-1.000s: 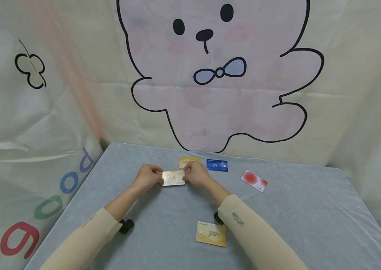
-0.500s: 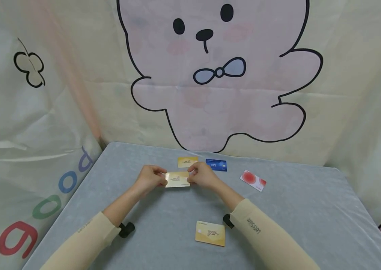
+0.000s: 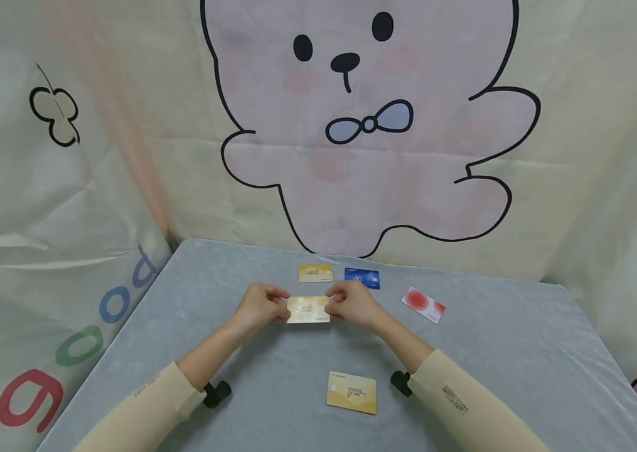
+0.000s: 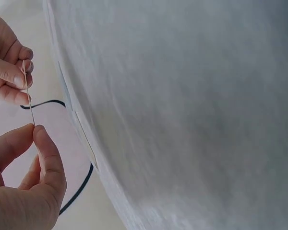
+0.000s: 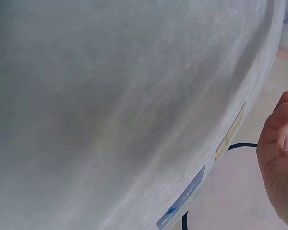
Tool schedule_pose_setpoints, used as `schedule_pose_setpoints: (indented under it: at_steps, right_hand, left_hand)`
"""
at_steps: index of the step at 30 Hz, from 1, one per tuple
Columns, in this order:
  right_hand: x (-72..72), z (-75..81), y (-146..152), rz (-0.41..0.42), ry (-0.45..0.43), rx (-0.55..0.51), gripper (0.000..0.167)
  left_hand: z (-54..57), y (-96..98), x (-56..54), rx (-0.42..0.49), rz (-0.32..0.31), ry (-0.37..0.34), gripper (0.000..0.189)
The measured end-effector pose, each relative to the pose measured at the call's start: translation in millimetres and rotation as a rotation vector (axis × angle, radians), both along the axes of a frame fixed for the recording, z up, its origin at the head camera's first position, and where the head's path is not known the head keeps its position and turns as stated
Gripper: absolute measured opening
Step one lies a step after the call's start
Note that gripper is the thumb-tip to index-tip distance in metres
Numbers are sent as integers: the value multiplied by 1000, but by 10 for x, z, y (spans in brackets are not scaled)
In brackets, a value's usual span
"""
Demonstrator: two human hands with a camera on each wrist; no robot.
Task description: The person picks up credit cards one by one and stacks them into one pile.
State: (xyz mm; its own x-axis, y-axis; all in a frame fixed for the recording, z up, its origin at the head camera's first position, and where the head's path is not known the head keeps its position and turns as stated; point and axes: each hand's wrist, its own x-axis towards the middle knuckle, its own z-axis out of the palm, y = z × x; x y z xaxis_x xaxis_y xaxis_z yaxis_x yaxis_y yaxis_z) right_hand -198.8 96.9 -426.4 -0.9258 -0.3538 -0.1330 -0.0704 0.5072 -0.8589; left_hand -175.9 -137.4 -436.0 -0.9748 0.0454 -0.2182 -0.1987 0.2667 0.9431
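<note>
A pale gold, glossy rectangular card [image 3: 308,309] is pinched at opposite ends by the left hand [image 3: 260,307] and the right hand [image 3: 356,304], raised above the grey fabric-covered tabletop [image 3: 273,389]. Beyond it, a yellow rectangular card [image 3: 315,272] and a blue rectangular card [image 3: 368,276] are positioned slightly apart.

We see soft, even light in the head view, with diffuse shadows beside the forearms [image 3: 140,402] on the worktop [image 3: 273,402] and a pale sheen on the held gold card [image 3: 308,310]. Our wrist views are hazier, each dark in one upper corner, the worktop softly blurred.
</note>
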Motion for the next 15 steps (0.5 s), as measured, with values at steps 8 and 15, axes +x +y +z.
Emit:
schedule_pose_setpoints:
  at_steps: [8, 15]
  right_hand:
    - [95, 26, 138, -13, -26, -39, 26]
    - [185, 41, 248, -25, -51, -45, 28]
  left_hand:
    - [46, 97, 74, 16, -24, 8, 37]
    - [60, 168, 156, 34, -57, 8, 35]
